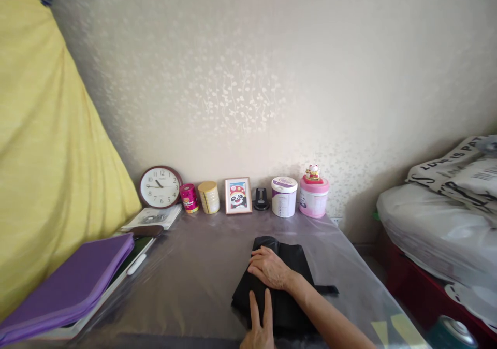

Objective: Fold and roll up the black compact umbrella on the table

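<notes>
A folded black fabric item [289,261] with a short strap [326,289] lies on the plastic-covered table [194,276], near its front edge. My right hand [268,269] reaches in from the lower right and lies palm-down on the middle of the fabric, its fingers slightly bent and pointing left. My left hand [259,328] comes up from the bottom edge with fingers stretched flat on the near part of the fabric. Neither hand grips anything.
Along the wall stand a round clock [160,187], a small red tin [189,198], a gold tin [209,197], a framed panda picture [238,195], a white tub [284,197] and a pink tub [313,196]. A purple folder [73,281] lies left. A yellow curtain [42,157] hangs left; bedding [438,230] is right.
</notes>
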A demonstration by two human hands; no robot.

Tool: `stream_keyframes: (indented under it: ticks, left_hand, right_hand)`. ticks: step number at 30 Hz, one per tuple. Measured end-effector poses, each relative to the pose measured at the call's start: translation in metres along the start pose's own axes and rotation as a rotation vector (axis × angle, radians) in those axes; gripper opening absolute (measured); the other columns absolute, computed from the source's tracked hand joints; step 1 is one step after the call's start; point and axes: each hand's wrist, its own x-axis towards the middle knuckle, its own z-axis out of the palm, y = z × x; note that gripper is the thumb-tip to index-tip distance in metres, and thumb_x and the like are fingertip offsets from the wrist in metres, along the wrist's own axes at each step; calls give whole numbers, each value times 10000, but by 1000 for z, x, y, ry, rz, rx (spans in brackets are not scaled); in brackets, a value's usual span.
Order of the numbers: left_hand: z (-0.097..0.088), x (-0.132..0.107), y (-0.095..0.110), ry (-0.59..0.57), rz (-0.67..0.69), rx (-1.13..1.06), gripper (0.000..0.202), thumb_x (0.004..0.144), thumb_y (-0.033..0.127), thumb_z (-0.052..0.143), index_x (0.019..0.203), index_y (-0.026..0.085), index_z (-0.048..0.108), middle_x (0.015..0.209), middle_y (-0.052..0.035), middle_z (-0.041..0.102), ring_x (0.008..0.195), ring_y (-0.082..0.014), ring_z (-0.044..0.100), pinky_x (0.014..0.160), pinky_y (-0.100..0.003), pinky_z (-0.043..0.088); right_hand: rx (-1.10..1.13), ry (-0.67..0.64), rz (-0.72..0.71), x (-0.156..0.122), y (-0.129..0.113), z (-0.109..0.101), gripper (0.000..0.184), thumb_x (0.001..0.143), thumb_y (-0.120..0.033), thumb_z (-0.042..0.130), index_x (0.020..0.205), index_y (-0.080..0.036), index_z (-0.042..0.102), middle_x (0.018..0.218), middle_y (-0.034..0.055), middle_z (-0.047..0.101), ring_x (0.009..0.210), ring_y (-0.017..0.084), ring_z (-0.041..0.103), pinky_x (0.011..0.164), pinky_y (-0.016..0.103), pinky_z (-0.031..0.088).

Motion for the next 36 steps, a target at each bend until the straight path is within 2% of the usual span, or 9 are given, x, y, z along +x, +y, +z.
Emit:
stream_keyframes:
  ticks: [5,9,12,16,20,23,27,32,36]
  left_hand:
    - [-1,-3,4,-8,-71,35,839,692,-86,313,1326,373,11,1441,-118,-8,876,-226,626,736,-347,479]
    - [-2,-3,4,-8,-79,26,803,702,-75,278,1336,324,-12,1444,-98,-4,839,-185,630,687,-287,480]
    - [-1,-2,3,0,-81,17,794,703,-64,291,1344,292,-15,1447,-98,9,865,-181,623,691,-269,471]
    - [0,-2,2,12,-69,6,795,709,-52,310,1347,273,-36,1449,-108,45,907,-187,612,712,-259,457]
    - [-1,-6,1,27,-37,16,803,714,-38,325,1341,272,-72,1451,-116,51,886,-197,617,719,-287,462]
    - [-1,-9,-1,55,-9,15,806,720,-24,347,1342,251,-85,1450,-131,54,880,-195,619,724,-281,464]
    - [1,-12,-3,85,17,34,792,739,-6,338,1335,248,-117,1451,-136,55,874,-195,623,706,-281,474]
    - [2,-15,-3,115,30,43,764,757,9,316,1342,247,-112,1451,-141,65,887,-186,617,708,-270,475]
    - [0,-17,-3,117,39,39,762,754,9,314,1346,240,-107,1448,-155,64,874,-188,620,703,-275,475]
  right_hand:
    - [-117,-16,148,18,30,3,297,880,-312,395,839,-205,669,931,25,679,1091,154,486,1002,308,214]
    - [-180,-27,314,31,49,-1,311,869,-282,388,774,-183,668,902,54,682,978,162,556,907,269,326]
    - [-213,59,460,32,58,-9,369,884,-272,330,777,-151,663,887,108,675,890,200,591,828,298,383]
    - [-249,222,597,6,64,-30,364,899,-262,276,941,-156,621,1017,99,638,979,194,555,900,297,345]
    - [-229,400,759,-47,67,-46,337,882,-302,307,1014,-150,577,1048,96,614,999,195,544,897,284,357]
    - [-102,448,872,-86,62,-47,321,849,-363,359,946,-164,591,963,88,636,896,202,591,818,293,404]
    - [192,377,914,-114,37,-44,385,836,-456,336,920,-181,593,764,48,650,649,173,618,630,271,445]
    - [405,382,950,-117,2,-43,418,800,-514,377,907,-167,583,621,18,597,523,159,583,463,245,438]
    - [564,356,1012,-112,0,-38,410,771,-483,431,975,-144,540,530,-20,537,447,149,549,385,239,427]
